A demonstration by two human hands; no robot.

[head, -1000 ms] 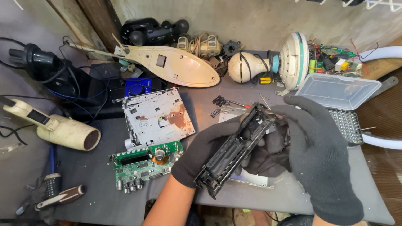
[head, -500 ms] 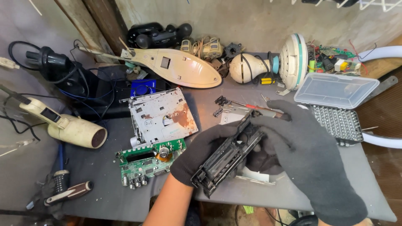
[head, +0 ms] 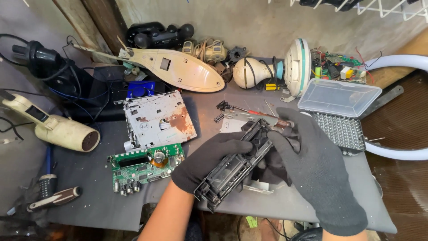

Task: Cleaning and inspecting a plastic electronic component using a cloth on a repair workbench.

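Note:
Both my hands wear black gloves and hold a long black plastic frame (head: 232,169) above the front middle of the bench. My left hand (head: 209,158) grips it from the left side, thumb on its upper edge. My right hand (head: 312,169) covers its right end from above. Left of them lie a rusty metal chassis plate (head: 156,120) and a green circuit board (head: 145,167) with sockets along its front edge.
A cream hair dryer (head: 58,129) lies at the left, a cream oval casing (head: 178,69) at the back. A clear bit case (head: 339,100) stands open at the right. A red-handled screwdriver (head: 263,116) lies behind my hands. Tool handles (head: 53,198) rest front left.
My view has shifted, so the bench objects sit further right in frame. The black frame has tilted slightly and dropped a little while both hands keep their grip on it.

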